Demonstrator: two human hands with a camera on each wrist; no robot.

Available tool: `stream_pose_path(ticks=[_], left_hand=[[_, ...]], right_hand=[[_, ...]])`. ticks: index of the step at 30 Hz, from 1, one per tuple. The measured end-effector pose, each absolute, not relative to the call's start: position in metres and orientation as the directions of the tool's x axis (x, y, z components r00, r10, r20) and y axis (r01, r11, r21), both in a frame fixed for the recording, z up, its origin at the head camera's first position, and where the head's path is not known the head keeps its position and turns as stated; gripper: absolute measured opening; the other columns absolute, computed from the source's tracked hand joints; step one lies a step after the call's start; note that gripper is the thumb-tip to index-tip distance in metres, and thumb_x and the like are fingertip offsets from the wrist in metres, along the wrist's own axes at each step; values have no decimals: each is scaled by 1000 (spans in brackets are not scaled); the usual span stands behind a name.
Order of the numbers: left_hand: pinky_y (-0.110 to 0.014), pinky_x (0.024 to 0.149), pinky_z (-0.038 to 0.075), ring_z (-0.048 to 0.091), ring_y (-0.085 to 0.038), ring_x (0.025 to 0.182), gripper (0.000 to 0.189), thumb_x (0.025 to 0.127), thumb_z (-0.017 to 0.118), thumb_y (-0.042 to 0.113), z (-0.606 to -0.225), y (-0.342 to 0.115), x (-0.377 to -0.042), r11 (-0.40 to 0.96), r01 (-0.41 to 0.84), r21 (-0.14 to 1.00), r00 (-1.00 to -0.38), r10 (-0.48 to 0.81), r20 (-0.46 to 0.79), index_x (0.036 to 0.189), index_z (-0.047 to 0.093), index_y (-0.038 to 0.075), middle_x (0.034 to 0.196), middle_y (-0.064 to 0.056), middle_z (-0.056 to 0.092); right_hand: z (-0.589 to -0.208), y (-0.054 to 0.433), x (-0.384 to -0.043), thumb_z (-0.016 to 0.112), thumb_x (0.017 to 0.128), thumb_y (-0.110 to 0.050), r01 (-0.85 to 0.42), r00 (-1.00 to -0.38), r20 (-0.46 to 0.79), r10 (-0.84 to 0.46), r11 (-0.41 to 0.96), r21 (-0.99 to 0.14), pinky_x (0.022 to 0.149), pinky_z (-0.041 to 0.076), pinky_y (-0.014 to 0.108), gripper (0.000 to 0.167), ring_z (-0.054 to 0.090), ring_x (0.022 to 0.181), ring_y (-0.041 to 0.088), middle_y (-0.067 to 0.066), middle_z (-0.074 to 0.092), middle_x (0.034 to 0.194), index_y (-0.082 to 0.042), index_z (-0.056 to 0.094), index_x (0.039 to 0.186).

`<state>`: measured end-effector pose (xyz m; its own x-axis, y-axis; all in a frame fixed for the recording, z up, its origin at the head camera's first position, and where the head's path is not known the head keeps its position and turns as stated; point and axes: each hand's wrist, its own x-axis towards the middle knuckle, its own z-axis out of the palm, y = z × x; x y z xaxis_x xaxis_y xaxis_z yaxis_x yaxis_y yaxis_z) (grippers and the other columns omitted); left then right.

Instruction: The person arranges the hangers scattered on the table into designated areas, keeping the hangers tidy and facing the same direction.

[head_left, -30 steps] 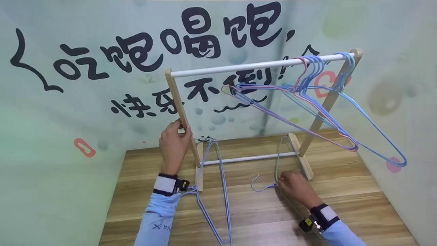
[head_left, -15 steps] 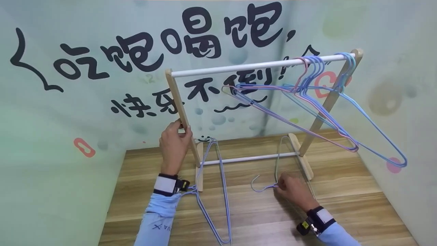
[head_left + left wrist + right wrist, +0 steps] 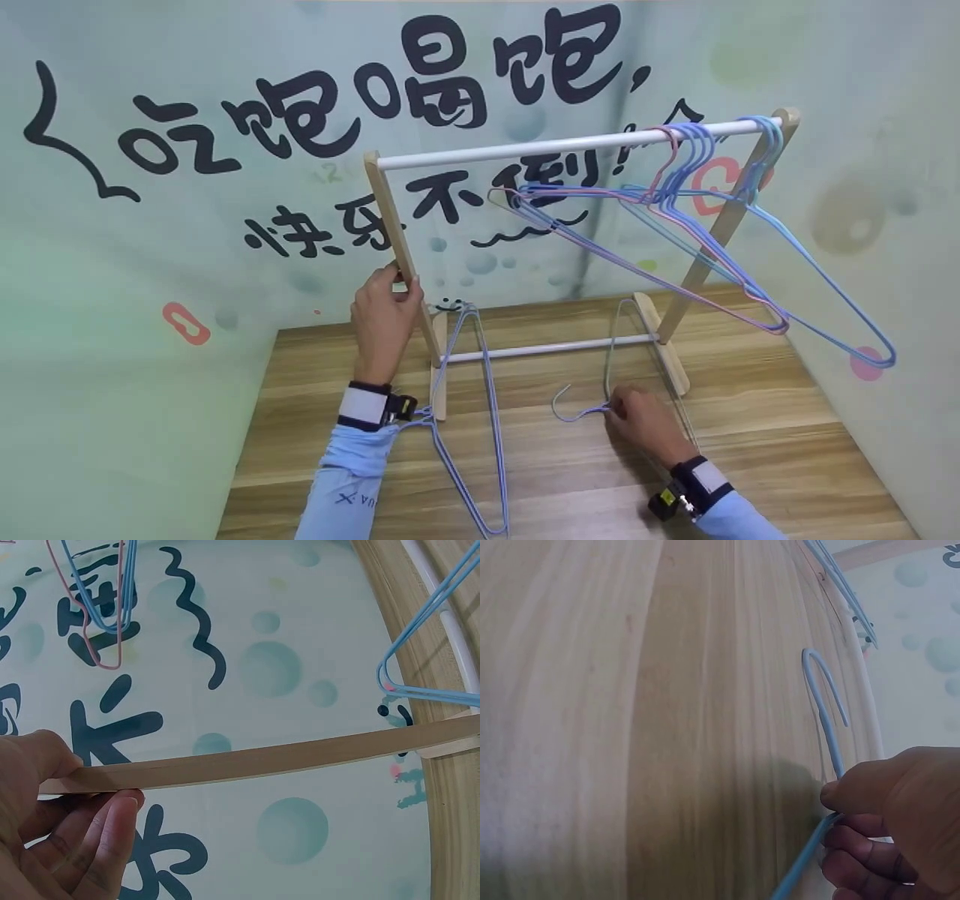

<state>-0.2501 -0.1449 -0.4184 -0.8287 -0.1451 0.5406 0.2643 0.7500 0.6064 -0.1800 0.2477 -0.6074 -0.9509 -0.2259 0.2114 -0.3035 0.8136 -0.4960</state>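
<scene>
My left hand (image 3: 385, 319) grips the left wooden post (image 3: 285, 756) of a small clothes rack, thumb on one side and fingers on the other in the left wrist view. Low over the wooden table, my right hand (image 3: 651, 424) pinches a wire clothes hanger (image 3: 827, 731) at the neck below its hook. That hanger's hook points left in the head view, and its thin frame reaches back toward the rack's right foot. Beside my left wrist, blue hangers (image 3: 493, 409) lie on the table, across the rack's left foot.
Several blue hangers and a pink hanger (image 3: 664, 161) hang from the right part of the white top rail (image 3: 517, 146). A lower white rail (image 3: 547, 348) joins the posts near the wooden table (image 3: 540, 465). The printed wall (image 3: 187, 247) stands behind and at both sides.
My right hand has shifted slightly and turned at the wrist, its forearm moving a little left, still pinching the hanger. The left hand stays on the post.
</scene>
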Motion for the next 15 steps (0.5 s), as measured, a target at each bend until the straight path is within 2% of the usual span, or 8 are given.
stream_pose_path(ticks=[15], left_hand=[[-39, 68, 59, 73, -21, 79, 21, 96, 69, 17, -419, -145, -250, 760, 247, 601, -835, -148, 530, 109, 71, 1, 101, -12, 70]], right_hand=[[-610, 250, -178, 79, 83, -3, -308, -950, 218, -224, 797, -519, 53, 45, 34, 22, 50, 59, 13, -7, 52, 69, -14, 61, 77]])
